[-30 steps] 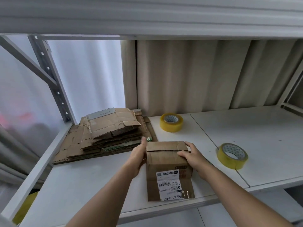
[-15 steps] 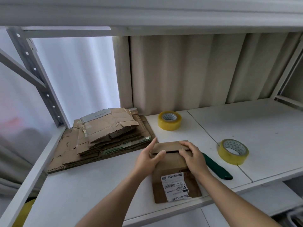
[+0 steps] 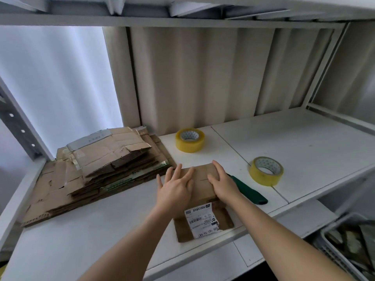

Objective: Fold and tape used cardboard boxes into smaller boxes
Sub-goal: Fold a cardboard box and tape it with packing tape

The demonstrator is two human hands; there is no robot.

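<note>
One small cardboard box [image 3: 203,199], lower centre of the frame, near the front edge of the white shelf [image 3: 304,155]; shipping label [image 3: 202,220] on its near face. Left hand [image 3: 176,190] and right hand [image 3: 222,184] both lie flat on its top flaps, fingers straight, pressing, gripping nothing. Green utility knife [image 3: 249,191] just beside the right hand. Two yellow tape rolls: one [image 3: 265,171] to the right, one [image 3: 190,140] behind the box. Stack of flattened cardboard [image 3: 97,171], left of frame. Risk, as judged: flaps may spring open if either palm lifts to fetch tape; the knife sits close to the reaching wrist.
</note>
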